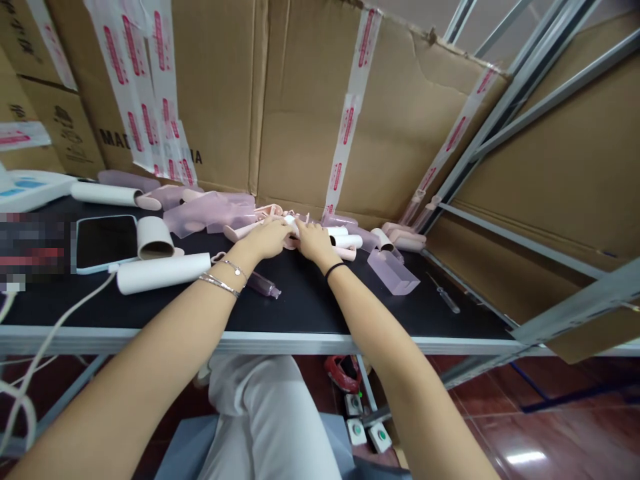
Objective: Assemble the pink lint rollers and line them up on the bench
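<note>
At twelve o'clock on the tabletop [310,303]: two-handed handling, apparently, of a small white piece [289,221].
Left hand [270,237] and right hand [314,240] converge on it, backs up; whether either pinches it cannot be told. Next move likely calls for steady two-handed control. Left forearm [170,333] reaches from eight o'clock, right forearm [383,333] from five.

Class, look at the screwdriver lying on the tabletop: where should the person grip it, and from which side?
Probably best: grip the screwdriver by its thicker handle, with the right hand coming from above and the near side. It lies flat, handle nearer the person, thin shaft pointing away.
</note>
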The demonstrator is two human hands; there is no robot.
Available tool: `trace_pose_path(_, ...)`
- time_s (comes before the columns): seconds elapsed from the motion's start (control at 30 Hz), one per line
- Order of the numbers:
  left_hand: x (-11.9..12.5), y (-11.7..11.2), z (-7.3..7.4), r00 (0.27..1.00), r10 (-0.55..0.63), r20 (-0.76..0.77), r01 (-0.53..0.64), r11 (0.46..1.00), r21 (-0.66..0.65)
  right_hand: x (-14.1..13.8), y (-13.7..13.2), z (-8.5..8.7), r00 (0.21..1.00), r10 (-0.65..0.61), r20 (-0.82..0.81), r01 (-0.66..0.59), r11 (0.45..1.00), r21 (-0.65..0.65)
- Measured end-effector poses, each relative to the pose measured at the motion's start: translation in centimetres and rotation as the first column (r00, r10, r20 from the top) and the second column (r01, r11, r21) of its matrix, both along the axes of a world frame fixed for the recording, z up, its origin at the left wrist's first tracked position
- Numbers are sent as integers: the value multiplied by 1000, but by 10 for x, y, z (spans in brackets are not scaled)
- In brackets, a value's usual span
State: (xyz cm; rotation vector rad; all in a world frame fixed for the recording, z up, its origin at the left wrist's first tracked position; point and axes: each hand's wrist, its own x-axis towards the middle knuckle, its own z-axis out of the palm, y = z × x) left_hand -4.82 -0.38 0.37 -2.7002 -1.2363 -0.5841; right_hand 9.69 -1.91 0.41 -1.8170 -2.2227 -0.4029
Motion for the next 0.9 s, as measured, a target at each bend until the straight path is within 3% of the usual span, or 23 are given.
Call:
trace_pose_path(0.13, 8, -4, -5, 985, 102, -137, -100, 995, 18, 5, 3, -15, 992, -89, -94, 90, 996, 4)
trace_pose_path(0.27, 17, -8, -8, 986, 130, -101, -121, 989, 91, 14, 1, -7, 923, 0, -384, 38, 995, 90)
trace_pose_path(0.43, 20, -10, -10, 986, 87, -140, -73, 992, 102, 35, 2, 5, 627, 114, -771, 103, 968, 227)
trace_pose_path(0.57, 20, -8, -10, 989, 80, -121, -78, 997, 21, 52, 5, 4, 417, 152, -896, 183, 952, 247)
trace_pose_path(0.63, 20, -7, -8, 998, 50, -29, -50, 999, -17, 56, 8, 1, 359, 154, -921, 178, 957, 230)
trace_pose_path(0.73, 23, -3, -6, 953, 114, 279, -74, 986, -150, 56, 13, -3, 227, 127, -966, 155, 974, 164)
trace_pose_path(0.83, 26, 4, -5, 771, 200, 604, -13, 954, -300, 50, 15, -2, 15, 99, -995, 126, 987, 101)
trace_pose_path(0.9, 26, 10, -7, 646, 206, 735, 55, 948, -314, 44, 14, 0, -102, 88, -991, 89, 993, 79)
